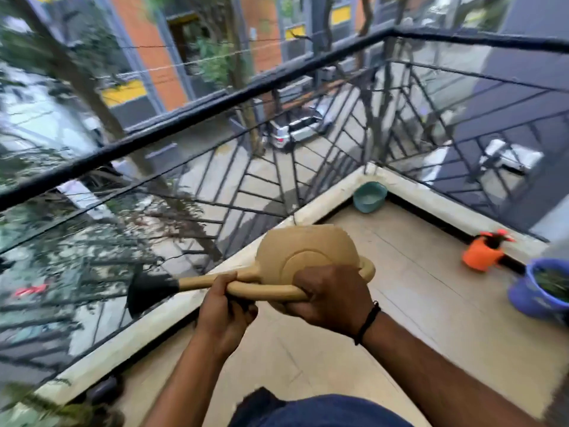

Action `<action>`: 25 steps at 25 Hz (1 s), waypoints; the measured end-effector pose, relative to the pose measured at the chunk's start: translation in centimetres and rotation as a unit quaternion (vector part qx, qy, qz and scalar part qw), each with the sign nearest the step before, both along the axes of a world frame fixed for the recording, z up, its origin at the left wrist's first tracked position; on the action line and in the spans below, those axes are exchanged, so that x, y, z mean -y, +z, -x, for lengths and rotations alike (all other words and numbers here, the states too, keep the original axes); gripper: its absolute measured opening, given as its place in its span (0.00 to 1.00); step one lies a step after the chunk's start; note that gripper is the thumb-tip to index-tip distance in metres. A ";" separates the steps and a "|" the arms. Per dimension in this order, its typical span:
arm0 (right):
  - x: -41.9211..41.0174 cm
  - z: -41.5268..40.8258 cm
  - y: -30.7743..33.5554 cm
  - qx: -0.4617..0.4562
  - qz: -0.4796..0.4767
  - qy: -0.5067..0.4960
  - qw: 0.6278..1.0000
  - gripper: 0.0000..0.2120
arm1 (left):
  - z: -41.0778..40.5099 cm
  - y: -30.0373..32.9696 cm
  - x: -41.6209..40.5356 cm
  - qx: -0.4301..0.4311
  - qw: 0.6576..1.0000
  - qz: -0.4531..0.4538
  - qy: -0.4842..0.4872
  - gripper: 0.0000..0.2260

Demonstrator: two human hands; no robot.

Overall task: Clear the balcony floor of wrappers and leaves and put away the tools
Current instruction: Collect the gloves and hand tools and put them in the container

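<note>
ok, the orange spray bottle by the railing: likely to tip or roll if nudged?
The orange spray bottle already appears to lean or lie over, so it probably tips easily. Its rounded body could roll along the tiled floor. It looks like light plastic; the fill level is not visible.

No text, label, brand, number or sign can be read anywhere in view
</note>
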State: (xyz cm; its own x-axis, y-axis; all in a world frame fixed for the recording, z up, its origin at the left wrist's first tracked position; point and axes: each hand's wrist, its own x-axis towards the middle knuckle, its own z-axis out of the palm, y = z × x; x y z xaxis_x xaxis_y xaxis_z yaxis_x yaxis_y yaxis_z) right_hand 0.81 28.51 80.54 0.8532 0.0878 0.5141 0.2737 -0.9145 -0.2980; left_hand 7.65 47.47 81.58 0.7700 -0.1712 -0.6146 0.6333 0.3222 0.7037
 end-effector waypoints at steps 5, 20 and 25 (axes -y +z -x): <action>11.4 -1.4 -3.1 -0.082 -0.030 -0.084 0.993 0.23 | -4.3 -3.7 11.5 -0.075 0.987 -0.029 -0.140 0.09; 47.8 -19.1 -9.3 -0.271 -0.161 -0.214 0.925 0.18 | -29.6 -12.8 54.7 -0.174 0.922 -0.111 -0.328 0.10; 62.5 -23.5 -14.4 -0.294 -0.173 -0.271 0.900 0.11 | -34.5 -15.4 70.3 -0.122 0.873 -0.232 -0.412 0.13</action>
State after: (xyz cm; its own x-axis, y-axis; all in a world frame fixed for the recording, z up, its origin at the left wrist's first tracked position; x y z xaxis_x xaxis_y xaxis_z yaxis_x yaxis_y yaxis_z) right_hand 24.34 -33.99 66.18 0.8562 -0.5015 -0.1238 -0.4827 -0.6913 -0.5377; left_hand 42.16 -22.87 66.21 0.3407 -0.2938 -0.8931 0.6644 -0.5969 0.4498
